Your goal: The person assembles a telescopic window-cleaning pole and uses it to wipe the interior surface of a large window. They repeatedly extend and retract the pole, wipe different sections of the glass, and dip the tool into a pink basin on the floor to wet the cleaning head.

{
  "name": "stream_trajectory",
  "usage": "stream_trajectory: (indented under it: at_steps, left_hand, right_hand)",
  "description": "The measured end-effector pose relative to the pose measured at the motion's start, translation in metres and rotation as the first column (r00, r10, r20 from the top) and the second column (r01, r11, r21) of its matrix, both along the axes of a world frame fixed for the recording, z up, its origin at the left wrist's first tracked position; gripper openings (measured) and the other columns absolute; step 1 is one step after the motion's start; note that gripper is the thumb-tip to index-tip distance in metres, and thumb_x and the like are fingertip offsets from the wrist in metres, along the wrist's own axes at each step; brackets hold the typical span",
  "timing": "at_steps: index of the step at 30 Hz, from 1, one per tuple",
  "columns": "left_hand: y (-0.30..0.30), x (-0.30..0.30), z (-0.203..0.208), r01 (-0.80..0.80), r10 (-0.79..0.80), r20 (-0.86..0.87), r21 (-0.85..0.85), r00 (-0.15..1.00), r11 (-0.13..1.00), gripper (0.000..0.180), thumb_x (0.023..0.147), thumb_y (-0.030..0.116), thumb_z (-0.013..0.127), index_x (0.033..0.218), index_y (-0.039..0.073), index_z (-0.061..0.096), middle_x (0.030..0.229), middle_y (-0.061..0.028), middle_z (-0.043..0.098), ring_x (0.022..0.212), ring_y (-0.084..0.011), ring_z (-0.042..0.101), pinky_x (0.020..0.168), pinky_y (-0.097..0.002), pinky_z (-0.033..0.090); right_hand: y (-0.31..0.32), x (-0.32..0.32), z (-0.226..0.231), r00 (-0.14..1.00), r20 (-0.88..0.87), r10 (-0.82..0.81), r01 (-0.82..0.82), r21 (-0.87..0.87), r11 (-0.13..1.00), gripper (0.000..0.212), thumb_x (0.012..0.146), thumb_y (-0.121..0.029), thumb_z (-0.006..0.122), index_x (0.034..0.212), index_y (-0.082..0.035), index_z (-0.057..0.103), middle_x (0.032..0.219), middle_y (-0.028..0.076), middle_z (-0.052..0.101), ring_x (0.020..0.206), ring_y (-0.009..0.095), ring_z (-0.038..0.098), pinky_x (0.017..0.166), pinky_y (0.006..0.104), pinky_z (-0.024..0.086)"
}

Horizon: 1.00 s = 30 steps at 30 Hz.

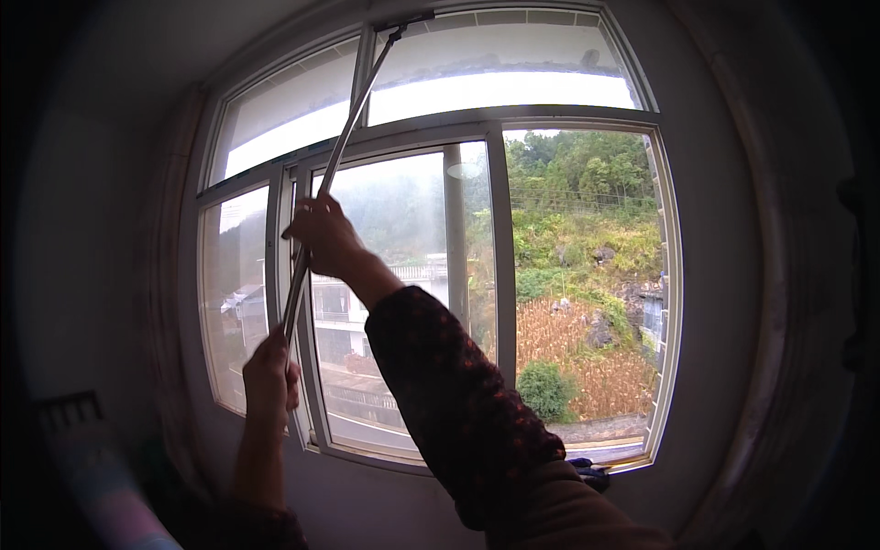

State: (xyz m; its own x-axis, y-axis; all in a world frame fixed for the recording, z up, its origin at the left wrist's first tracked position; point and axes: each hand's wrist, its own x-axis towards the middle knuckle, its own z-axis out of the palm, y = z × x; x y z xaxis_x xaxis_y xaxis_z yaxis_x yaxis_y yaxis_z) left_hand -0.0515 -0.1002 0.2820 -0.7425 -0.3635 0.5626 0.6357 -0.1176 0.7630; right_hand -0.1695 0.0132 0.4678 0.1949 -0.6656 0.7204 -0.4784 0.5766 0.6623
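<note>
The squeegee (346, 136) slants across the window's (502, 266) left half, its head (410, 20) near the window's top edge. Both hands clamp the pole, right hand (325, 234) above left hand (266, 371). The long pole (probably light, stiff, slippery if wet) should steady best under this spaced, two-handed hold.

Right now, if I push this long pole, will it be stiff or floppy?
The pole looks slim and metallic, so it's probably stiff and fairly light. Its dark head sits well above the right hand, so the top may sway.
</note>
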Motion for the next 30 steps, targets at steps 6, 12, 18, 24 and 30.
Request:
stream_trajectory:
  at_steps: [6, 12, 18, 24, 30]
  left_hand:
    - [0.015, 0.009, -0.173, 0.017, -0.012, 0.102, -0.048, 0.995, 0.999, 0.049, 0.095, 0.046, 0.050, 0.066, 0.007, 0.053, 0.041, -0.0018, 0.042, 0.031, -0.0111, 0.041, 0.030, -0.0267, 0.029]
    - [0.045, 0.039, -0.292, 0.070, -0.095, 0.183, 0.137, 0.979, 0.988, 0.026, 0.098, 0.024, 0.048, 0.117, 0.009, 0.060, 0.060, 0.0049, 0.046, 0.042, -0.0030, 0.035, 0.036, -0.0191, 0.029]
    - [0.089, 0.066, -0.321, 0.077, -0.082, 0.121, 0.041, 0.989, 0.996, 0.024, 0.099, 0.022, 0.046, 0.113, 0.008, 0.060, 0.063, 0.0053, 0.047, 0.052, -0.0021, 0.038, 0.045, -0.0187, 0.032]
    - [0.106, 0.072, -0.404, 0.266, -0.067, 0.382, -0.498, 0.922, 0.825, 0.025, 0.089, 0.016, 0.059, 0.112, 0.006, 0.065, 0.071, 0.0001, 0.061, 0.062, -0.0094, 0.051, 0.057, -0.0271, 0.046]
    - [0.009, 0.025, -0.302, 0.166, -0.144, 0.162, -0.136, 0.976, 0.977, 0.024, 0.095, 0.016, 0.054, 0.113, 0.001, 0.055, 0.077, -0.0059, 0.058, 0.062, -0.0115, 0.057, 0.056, -0.0253, 0.049]
  right_hand:
    - [0.006, 0.015, -0.169, 0.979, 0.184, -0.084, 0.060, 0.130, 0.990, 0.031, 0.087, -0.022, 0.057, 0.117, -0.017, 0.063, 0.120, 0.008, 0.057, 0.130, 0.030, 0.038, 0.113, 0.0518, 0.021]
    - [0.052, 0.062, -0.276, 0.869, 0.391, 0.304, -0.223, -0.238, 0.945, 0.052, 0.077, -0.006, 0.058, 0.128, -0.011, 0.053, 0.136, 0.012, 0.045, 0.136, 0.030, 0.033, 0.115, 0.0499, 0.019]
    - [0.073, 0.075, -0.265, -0.465, 0.246, 0.850, -0.152, -0.969, 0.197, 0.056, 0.099, -0.029, 0.048, 0.145, -0.011, 0.024, 0.126, 0.021, 0.051, 0.097, 0.025, 0.061, 0.074, 0.0361, 0.053]
    - [0.150, 0.067, -0.324, -0.326, 0.285, 0.902, 0.085, -0.941, 0.328, 0.030, 0.102, -0.034, 0.043, 0.105, -0.007, 0.055, 0.055, -0.005, 0.039, 0.039, 0.004, 0.035, 0.034, 0.0204, 0.027]
    - [0.249, 0.148, -0.481, -0.095, 0.486, 0.869, 0.366, -0.795, 0.485, 0.018, 0.095, -0.024, 0.060, 0.099, -0.006, 0.059, 0.062, -0.007, 0.048, 0.054, 0.001, 0.042, 0.048, 0.0195, 0.037]
